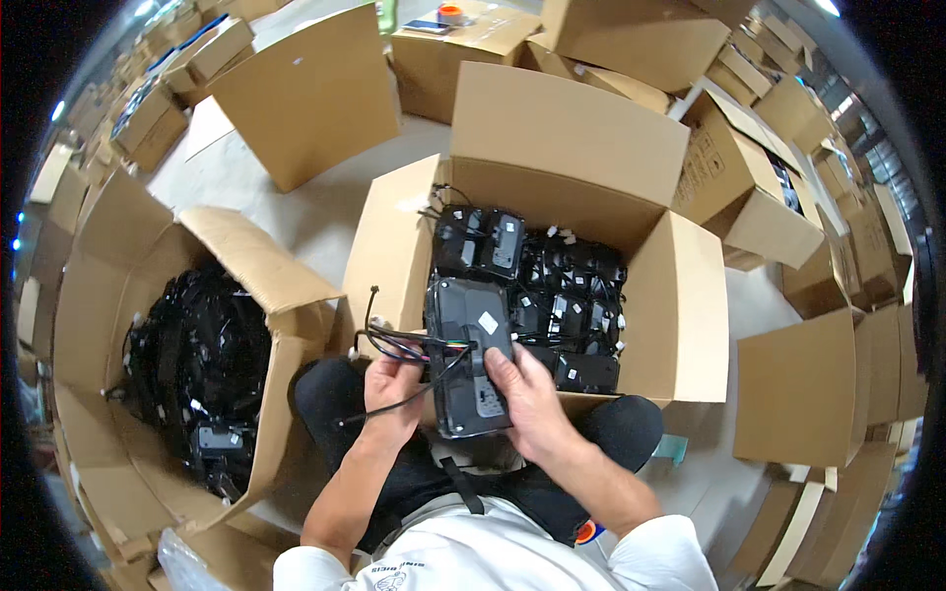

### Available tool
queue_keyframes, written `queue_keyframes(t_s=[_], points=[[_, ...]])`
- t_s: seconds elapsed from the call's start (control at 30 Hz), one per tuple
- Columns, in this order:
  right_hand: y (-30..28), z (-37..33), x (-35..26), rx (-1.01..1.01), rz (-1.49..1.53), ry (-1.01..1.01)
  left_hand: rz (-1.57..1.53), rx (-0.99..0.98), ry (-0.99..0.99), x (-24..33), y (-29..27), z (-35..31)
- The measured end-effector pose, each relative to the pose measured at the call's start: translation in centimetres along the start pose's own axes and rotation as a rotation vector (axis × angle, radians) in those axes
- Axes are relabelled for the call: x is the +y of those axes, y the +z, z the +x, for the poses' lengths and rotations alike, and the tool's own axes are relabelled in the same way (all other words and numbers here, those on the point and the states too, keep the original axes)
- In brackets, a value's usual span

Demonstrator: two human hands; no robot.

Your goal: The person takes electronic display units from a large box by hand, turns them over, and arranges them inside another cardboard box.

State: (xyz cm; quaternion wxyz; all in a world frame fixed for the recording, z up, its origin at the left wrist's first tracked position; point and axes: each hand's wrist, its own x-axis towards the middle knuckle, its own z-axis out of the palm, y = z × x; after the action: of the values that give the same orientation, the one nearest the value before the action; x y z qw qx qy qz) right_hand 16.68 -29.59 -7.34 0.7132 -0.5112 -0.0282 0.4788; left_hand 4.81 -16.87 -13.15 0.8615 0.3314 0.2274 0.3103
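A flat black rectangular unit with rounded corners (455,384) is held over the near side of an open cardboard box (552,118). It has a white sticker and a bundle of thin wires (394,340) coming off its left side. My right hand (532,399) grips the unit's right edge, thumb on top. My left hand (392,394) is closed on the wires at the left. Inside the box, similar black units (572,305) with small white plugs lie in rows. Two more of them (483,239) rest at its back left.
On the left, another open carton (99,394) holds a heap of black units and wires (202,364). An upright cardboard flap (305,98) stands at the back left. A roll of orange tape (450,14) sits on a far box. More cartons (754,177) crowd the right side.
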Motion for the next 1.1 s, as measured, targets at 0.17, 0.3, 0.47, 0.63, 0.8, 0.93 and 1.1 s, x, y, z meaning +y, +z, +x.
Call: queue_keyframes(t_s=[0.17, 0.3, 0.47, 0.63, 0.8, 0.93, 1.1], points=[[-5.1, 1.9, -6.0, -0.081, -0.188, -0.055, 0.238, -0.448, 0.090, 0.7, 3.0, 1.8], [-9.3, 6.0, -8.4, -0.077, -0.226, -0.012, -0.025, -0.378, 0.032, 1.2, 5.7, 7.1], [-17.3, 17.3, -8.7, 0.037, -0.110, -0.130, 0.075, -0.428, -0.045, 3.3, 11.0, 16.1], [-22.0, 25.9, -4.8, 0.025, -0.089, -0.179, 0.537, -0.411, -0.091, 5.4, 11.1, 13.4], [-27.6, 32.2, 1.8, 0.352, -0.454, -0.097, 0.667, -0.101, -0.093, 9.3, 4.5, 9.8], [-26.3, 33.6, 3.3, 0.443, -0.366, -0.091, 0.584, 0.234, 0.070, 13.4, -0.7, 4.5], [-21.4, 34.1, 4.1, 0.610, -1.075, -0.349, 0.465, 0.331, 0.232, 17.6, -8.9, -2.9]])
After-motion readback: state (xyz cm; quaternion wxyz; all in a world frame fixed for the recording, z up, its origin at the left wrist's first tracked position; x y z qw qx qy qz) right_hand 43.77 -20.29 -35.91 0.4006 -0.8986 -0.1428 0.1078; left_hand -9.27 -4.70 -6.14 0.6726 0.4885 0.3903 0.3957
